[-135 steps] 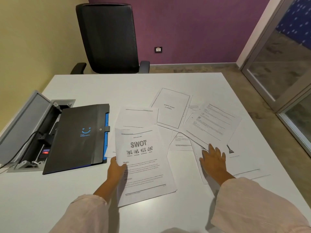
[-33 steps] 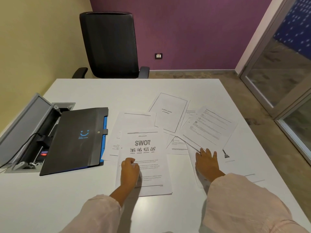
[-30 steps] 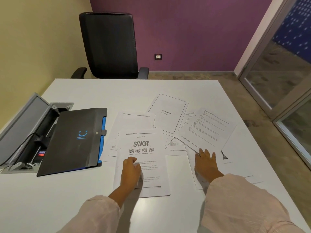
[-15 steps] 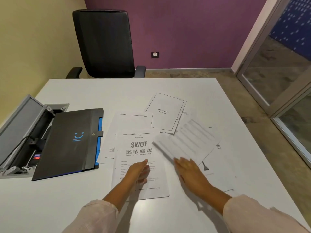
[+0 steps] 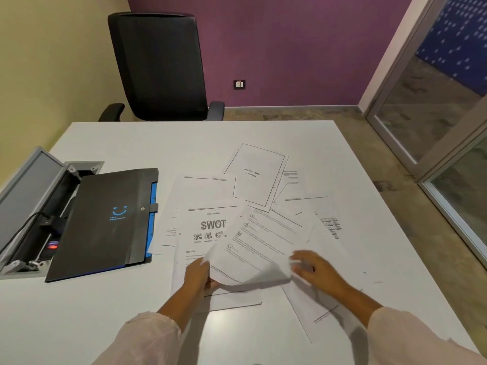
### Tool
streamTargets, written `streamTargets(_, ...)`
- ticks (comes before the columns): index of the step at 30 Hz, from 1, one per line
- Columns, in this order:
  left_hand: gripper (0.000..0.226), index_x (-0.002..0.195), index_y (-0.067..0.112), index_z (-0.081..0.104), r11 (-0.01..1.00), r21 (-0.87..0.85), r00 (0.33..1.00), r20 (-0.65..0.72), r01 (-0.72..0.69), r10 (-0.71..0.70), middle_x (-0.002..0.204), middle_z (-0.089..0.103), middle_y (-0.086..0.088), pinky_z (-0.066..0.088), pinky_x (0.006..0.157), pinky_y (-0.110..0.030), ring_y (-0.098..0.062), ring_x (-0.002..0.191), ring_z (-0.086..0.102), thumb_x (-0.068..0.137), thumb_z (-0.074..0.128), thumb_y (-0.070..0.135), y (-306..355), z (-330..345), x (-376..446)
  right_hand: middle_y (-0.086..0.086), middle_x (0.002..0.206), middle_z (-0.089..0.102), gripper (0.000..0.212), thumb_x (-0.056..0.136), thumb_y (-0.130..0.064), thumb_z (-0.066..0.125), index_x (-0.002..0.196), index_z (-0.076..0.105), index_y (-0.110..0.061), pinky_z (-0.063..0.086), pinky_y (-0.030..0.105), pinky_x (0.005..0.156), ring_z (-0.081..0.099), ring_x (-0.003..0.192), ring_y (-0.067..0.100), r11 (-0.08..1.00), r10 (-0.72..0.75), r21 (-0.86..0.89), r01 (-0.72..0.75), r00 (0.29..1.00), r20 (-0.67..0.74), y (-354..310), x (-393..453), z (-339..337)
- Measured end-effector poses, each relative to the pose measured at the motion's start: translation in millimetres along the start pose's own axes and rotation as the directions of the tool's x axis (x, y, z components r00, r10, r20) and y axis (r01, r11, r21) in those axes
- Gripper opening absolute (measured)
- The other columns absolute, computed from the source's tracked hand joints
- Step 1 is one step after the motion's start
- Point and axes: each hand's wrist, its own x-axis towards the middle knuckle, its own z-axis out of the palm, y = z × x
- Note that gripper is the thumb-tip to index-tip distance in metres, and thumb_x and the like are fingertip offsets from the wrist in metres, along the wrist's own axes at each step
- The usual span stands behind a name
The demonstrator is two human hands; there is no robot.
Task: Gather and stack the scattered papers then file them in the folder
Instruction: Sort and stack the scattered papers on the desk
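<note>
Several printed papers lie scattered on the white table (image 5: 158, 143). A SWOT stack (image 5: 208, 227) lies in front of me. A text sheet (image 5: 261, 241) is lifted over its right part, lower edge curling. My left hand (image 5: 197, 275) pinches that sheet's lower left corner. Blurred, with fingers spread, my right hand (image 5: 316, 272) is at the sheet's lower right corner, over more sheets (image 5: 319, 309). A bordered chapter sheet (image 5: 255, 175) lies farther back. The closed black folder (image 5: 105, 225) with a blue edge lies to the left.
An open grey cable box (image 5: 26, 204) with plugs and a cord is set into the table's left edge, partly under the folder. A black office chair (image 5: 158, 67) stands behind the table. A glass door (image 5: 434, 106) is to the right.
My right hand slid the text sheet from the right over onto the SWOT stack. My left hand went from resting on the stack to taking the sheet's corner.
</note>
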Motion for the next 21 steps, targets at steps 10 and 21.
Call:
streamTargets(10, 0.025, 0.094, 0.018, 0.055, 0.998, -0.037, 0.988, 0.147, 0.056, -0.05, 0.084, 0.067, -0.015, 0.06, 0.059, -0.035, -0.029, 0.073, 0.066, 0.094, 0.034, 0.004, -16.1, 13.5, -19.7, 0.01, 0.139, 0.045, 0.073, 0.082, -0.059, 0.05, 0.14, 0.03, -0.02, 0.032, 0.044, 0.103, 0.041, 0.128, 0.031, 0.663, 0.54, -0.413, -0.625, 0.781, -0.314, 40.1, 18.4, -48.6)
streamTargets(21, 0.018, 0.106, 0.009, 0.055, 0.927, 0.373, 0.884, 0.422, 0.032, -0.2, 0.106, 0.07, -0.02, 0.055, 0.087, -0.048, -0.033, 0.095, 0.07, 0.093, 0.044, 0.012, -10.1, 38.1, -20.6, 0.017, 0.132, 0.053, 0.059, 0.081, -0.02, 0.071, 0.129, 0.047, 0.004, 0.039, 0.034, 0.099, 0.053, 0.115, 0.033, 0.78, 0.588, 0.329, -0.533, 0.803, -0.093, 19.7, 18.3, -38.2)
